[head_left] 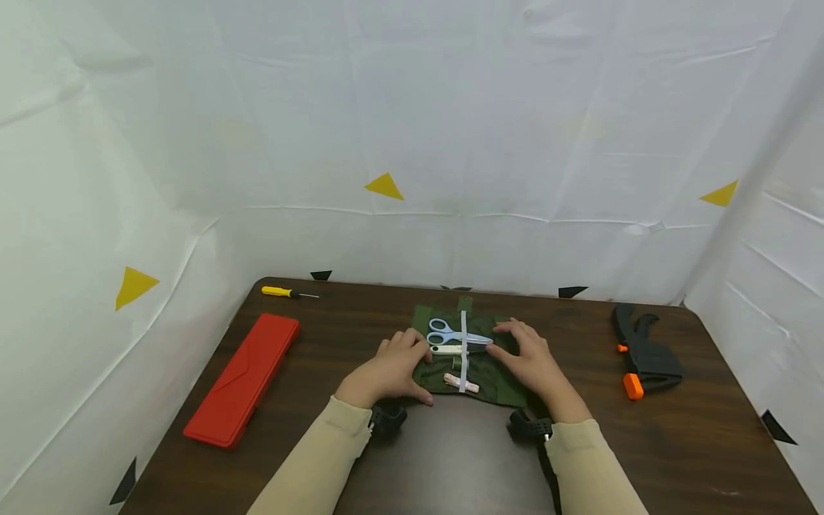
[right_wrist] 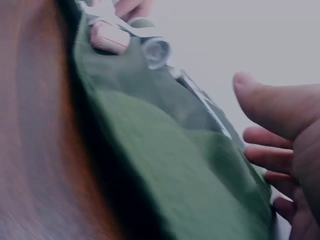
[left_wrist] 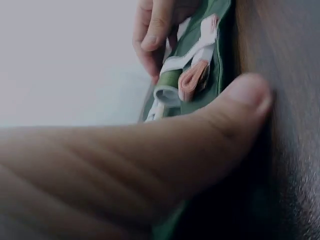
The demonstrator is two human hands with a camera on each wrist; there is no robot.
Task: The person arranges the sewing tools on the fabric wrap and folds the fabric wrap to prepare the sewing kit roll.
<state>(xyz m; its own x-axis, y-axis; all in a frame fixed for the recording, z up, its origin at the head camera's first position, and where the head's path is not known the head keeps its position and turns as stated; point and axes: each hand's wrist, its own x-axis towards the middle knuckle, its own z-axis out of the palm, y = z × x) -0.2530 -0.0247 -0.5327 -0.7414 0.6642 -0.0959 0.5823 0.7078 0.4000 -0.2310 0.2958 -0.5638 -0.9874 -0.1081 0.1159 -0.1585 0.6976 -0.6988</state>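
A green cloth pouch (head_left: 508,390) lies spread flat on the dark wooden table. Across it, a white elastic band (head_left: 463,322) holds light-blue scissors (head_left: 450,336), a white-handled tool (head_left: 445,350), a green thread spool (left_wrist: 169,90) and a folded pinkish-white strip (right_wrist: 111,39). My left hand (head_left: 394,366) rests at the pouch's left edge, thumb stretched out near its lower corner. At the right side, my right hand (head_left: 531,361) has relaxed, spread fingers, its thumb close to the white-handled tool's dark end. Neither hand visibly grips anything; some left fingertips are hidden.
On the left lies a red case (head_left: 241,383), with a yellow-handled screwdriver (head_left: 278,291) behind it. A black clamp-like tool with orange parts (head_left: 650,361) lies to the right. White sheeting (head_left: 450,129) encloses the table's back and sides.
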